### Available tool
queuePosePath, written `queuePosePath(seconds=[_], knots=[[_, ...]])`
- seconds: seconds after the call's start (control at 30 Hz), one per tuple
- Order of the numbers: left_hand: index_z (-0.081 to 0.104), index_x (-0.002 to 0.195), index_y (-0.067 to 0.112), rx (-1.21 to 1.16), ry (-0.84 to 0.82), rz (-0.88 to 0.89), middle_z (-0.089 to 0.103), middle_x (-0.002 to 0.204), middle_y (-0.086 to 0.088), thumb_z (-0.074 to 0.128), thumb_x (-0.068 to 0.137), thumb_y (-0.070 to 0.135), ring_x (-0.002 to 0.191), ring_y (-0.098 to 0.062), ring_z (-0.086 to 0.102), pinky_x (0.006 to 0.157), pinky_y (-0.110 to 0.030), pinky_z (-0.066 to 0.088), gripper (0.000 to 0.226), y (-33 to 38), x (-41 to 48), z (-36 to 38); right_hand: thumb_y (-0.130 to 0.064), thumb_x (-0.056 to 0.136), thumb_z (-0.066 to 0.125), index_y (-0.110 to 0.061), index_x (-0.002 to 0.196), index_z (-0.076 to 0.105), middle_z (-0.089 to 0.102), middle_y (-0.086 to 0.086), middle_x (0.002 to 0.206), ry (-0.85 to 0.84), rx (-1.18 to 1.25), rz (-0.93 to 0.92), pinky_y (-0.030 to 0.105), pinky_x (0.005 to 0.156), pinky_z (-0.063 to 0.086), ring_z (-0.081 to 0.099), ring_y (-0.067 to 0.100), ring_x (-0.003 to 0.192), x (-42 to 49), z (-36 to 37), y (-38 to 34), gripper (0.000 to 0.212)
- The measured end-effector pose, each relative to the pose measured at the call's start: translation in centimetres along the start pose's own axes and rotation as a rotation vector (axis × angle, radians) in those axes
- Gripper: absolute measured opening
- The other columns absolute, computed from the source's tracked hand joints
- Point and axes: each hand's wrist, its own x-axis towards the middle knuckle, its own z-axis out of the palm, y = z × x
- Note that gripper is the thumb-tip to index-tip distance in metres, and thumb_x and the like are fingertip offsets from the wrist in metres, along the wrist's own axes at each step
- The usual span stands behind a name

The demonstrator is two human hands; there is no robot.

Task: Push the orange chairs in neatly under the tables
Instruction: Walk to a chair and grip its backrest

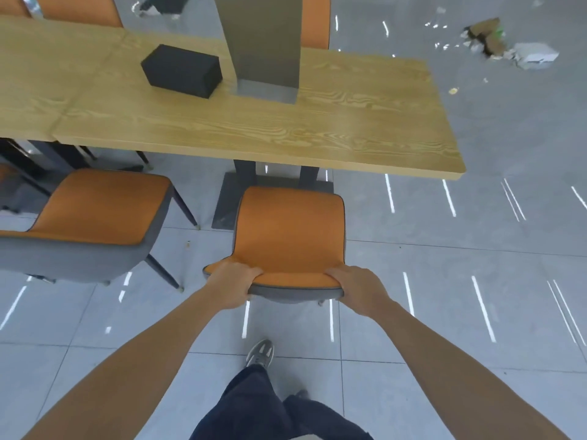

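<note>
1. gripping the top edge of the backrest, the left hand [233, 285] and the right hand [357, 289] are closed around the orange chair [290, 236], one at each end of the backrest, with fingers curled over the orange front and thumbs hidden behind the grey back.
2. the chair is seen standing on the grey tiled floor [444, 281], facing the wooden table [254, 128]; the front of its seat is just short of the table edge, so the seat is not yet tucked beneath the top.
3. the dark table pedestal [246, 173] and its flat base are seen directly ahead of the chair's seat.
4. a second orange chair [92, 208] is placed to the left, turned at an angle and also out from under the table.
5. a black box [181, 71] and a grey square column [263, 46] are seen on the tabletop, just beside each other.
6. more orange backrests are visible along the far side of the table.
7. scattered cardboard debris [489, 39] is seen on the floor at the upper right, well apart from the table.
8. one grey shoe [261, 354] and dark trouser legs are visible below the arms.
</note>
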Motion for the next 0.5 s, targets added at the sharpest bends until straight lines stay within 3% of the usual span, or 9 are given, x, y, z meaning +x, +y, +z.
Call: queuePosePath(seconds=[0.2,0.5], knots=[[0.052,0.123,0.024,-0.054,0.024,-0.036,0.063,0.113,-0.003,0.057,0.089,0.024,0.103,-0.02,0.059,0.086,-0.031,0.05,0.034,0.2,-2.0,2.0,-0.015,0.087,0.054,-0.025,0.131,0.049,0.06,-0.001,0.125,0.002,-0.029,-0.101,0.026,0.088,0.04,0.056,0.02,0.11,-0.8,0.3,-0.7,0.045],[0.047,0.131,0.029,-0.087,-0.019,-0.094,0.06,0.123,-0.001,0.053,0.089,0.013,0.11,-0.022,0.057,0.091,-0.037,0.048,0.045,-6.1,-2.1,0.8,-0.013,0.087,0.051,-0.027,0.127,0.051,0.063,-0.002,0.119,0.019,0.02,-0.093,0.037,0.088,0.048,0.058,0.022,0.105,3.7,0.0,-5.7,0.042]])
